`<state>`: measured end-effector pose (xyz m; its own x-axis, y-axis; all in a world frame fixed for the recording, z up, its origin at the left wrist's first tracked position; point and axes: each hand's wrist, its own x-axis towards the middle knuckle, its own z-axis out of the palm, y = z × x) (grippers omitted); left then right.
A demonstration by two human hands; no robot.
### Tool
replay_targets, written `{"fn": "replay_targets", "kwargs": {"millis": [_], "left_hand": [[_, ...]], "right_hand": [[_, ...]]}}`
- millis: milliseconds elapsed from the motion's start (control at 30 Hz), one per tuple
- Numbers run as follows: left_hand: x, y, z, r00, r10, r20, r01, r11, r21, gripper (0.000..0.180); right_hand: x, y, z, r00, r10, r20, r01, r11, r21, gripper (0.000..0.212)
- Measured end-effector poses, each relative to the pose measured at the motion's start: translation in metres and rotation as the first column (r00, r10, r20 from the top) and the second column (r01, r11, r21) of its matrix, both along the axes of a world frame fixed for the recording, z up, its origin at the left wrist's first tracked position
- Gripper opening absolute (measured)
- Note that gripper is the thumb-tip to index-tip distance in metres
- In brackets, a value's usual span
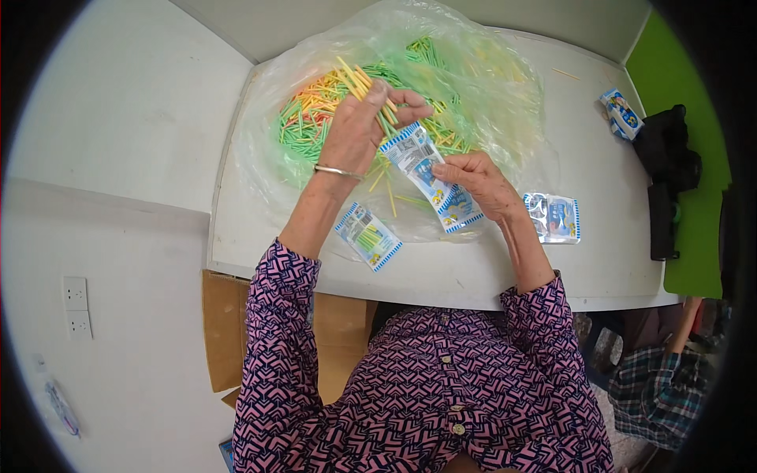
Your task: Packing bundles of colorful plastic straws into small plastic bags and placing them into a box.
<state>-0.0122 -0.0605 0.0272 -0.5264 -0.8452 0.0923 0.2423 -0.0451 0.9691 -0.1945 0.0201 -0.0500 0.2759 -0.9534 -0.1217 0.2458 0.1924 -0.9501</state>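
Note:
My left hand [356,132] is closed round a bundle of thin yellow and green sticks [356,81], above a heap of such sticks [309,135]. The lower ends of the bundle point at the top edge of a blue-and-white packet [418,162]. My right hand [482,186] pinches that packet by its side; another blue packet [460,211] shows just beneath it. Whether the sticks reach inside the packet's mouth, I cannot tell. A packet with green sticks showing through its window [368,238] lies on the table below my left wrist.
A big clear plastic bag [505,110] spreads under and round the heap on the white table [607,272]. Flat packets [553,218] lie right of my right hand, and a crumpled packet [621,114] sits near black equipment [669,158]. A cardboard box [225,323] stands below; another person's plaid sleeve [654,394] shows lower right.

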Motion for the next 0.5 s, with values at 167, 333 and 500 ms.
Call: {"fn": "replay_targets", "kwargs": {"millis": [167,333,500], "left_hand": [[-0.002,0.011,-0.013,0.994,0.027,0.106,-0.02,0.998,-0.059,0.047],[-0.003,0.017,-0.017,0.98,0.096,0.175,-0.072,0.987,-0.141,0.052],[-0.007,0.028,-0.018,0.987,0.076,0.144,-0.06,0.992,-0.113,0.034]], "right_hand": [[-0.002,0.002,-0.005,0.999,0.019,-0.051,-0.021,0.999,-0.039,0.025],[-0.002,0.006,-0.004,0.997,-0.007,-0.081,0.004,1.0,-0.031,0.024],[-0.005,0.006,-0.007,0.974,0.004,-0.228,-0.031,0.993,-0.114,0.022]]}}
